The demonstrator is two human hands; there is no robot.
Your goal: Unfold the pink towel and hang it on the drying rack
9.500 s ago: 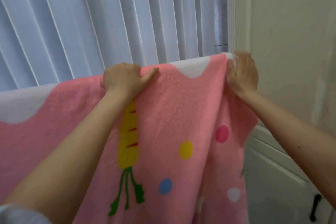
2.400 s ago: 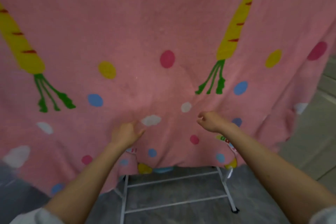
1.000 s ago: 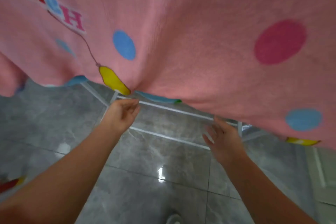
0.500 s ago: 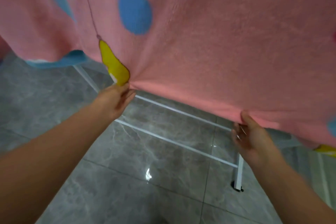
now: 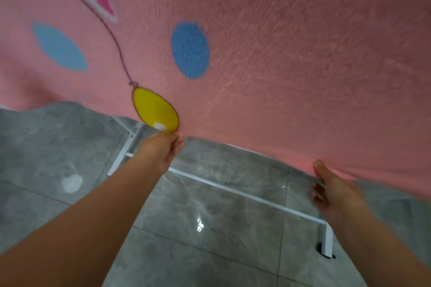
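- The fluffy pink towel (image 5: 279, 65), printed with blue dots, a pink letter and a yellow balloon on a thin dark string, hangs spread wide across the upper part of the view, its lower hem sagging above the floor.
- The left hand (image 5: 161, 149) reaches up to the hem just under the yellow balloon; its grip is pinched together on the edge of the cloth, fingertips bunched tight with no gap showing.
- The right hand (image 5: 335, 191) meets the hem further along, well apart from the left. Its thumb presses against the front of the towel's edge while the fingers curl underneath; the grip looks closed on the hem, though motion blur makes the finger contact hard to confirm.
- Between the two hands the hem runs as a taut, slightly curved line.
- Below the towel the white metal tubes of the drying rack (image 5: 245, 193) show: a long low crossbar, a slanted leg at the left and a short upright foot at the right.
- The rack stands on a glossy grey stone-tile floor (image 5: 210, 251), which reflects a bright light.
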